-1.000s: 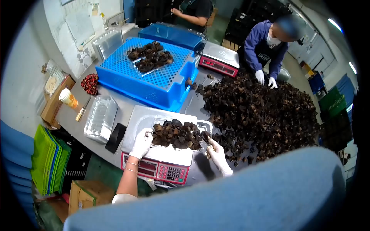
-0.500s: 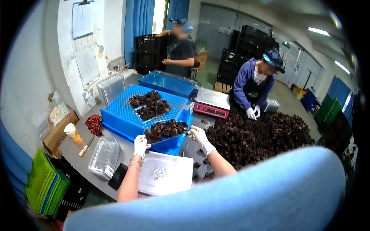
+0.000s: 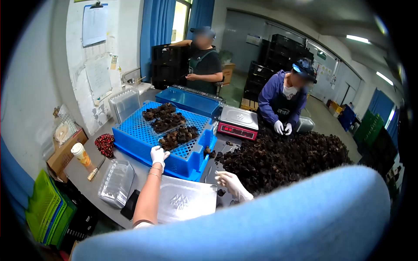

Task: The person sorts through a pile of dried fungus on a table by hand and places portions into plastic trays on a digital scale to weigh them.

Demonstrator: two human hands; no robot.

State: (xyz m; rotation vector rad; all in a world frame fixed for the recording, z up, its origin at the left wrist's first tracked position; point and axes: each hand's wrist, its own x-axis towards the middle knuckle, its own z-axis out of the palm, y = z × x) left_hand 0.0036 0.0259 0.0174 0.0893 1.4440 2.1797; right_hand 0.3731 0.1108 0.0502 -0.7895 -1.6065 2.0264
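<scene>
From the head view, I'm seeing my gloved left hand (image 3: 160, 155) bunching its fingers at the near edge of the closest tray of dark pieces (image 3: 179, 137), which is lying on the blue crate (image 3: 135, 148); I can't tell whether they're gripping or merely touching. My gloved right hand (image 3: 234, 185) is hanging empty, fingers loosely parted, between the scale (image 3: 187, 198) and the dark heap (image 3: 283, 156). Two more filled trays (image 3: 167, 122) are sitting behind the first. A blurred blue surface (image 3: 244, 217) is blocking my lower view, hiding the right forearm. My left forearm is reaching forward, its bare skin overlapping the scale's left side
</scene>
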